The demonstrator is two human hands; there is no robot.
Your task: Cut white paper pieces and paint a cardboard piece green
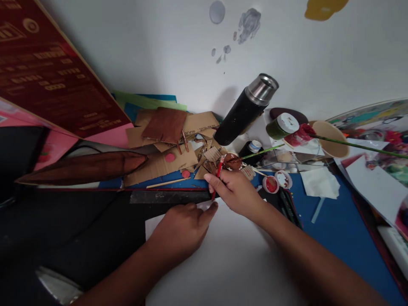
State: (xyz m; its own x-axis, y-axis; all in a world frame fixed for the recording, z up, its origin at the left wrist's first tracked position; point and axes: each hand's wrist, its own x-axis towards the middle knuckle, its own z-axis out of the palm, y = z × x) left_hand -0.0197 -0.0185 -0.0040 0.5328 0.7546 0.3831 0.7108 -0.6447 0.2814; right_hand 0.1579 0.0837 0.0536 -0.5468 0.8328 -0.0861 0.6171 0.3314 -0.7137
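Observation:
My right hand [237, 191] is closed around a red pencil [219, 168], held nearly upright with its lower end at the far edge of a large white sheet of paper [219, 255]. On the same sheet rests my left hand [185, 225]. One of its digits stretches out towards the pencil's lower end, while the other fingers bend down and are partly hidden. Just beyond my right hand sits a small round brown-painted piece [232, 161]. Two small open paint pots [270, 184] with red and brown paint stand to the right.
A black thermos flask [244, 112] stands against the wall. Cardboard scraps [165, 165] and a long brown-painted pointed piece [89, 168] lie at the back left. Paint jars [282, 126], a green stick [357, 144] and a white tissue [320, 182] are on the right.

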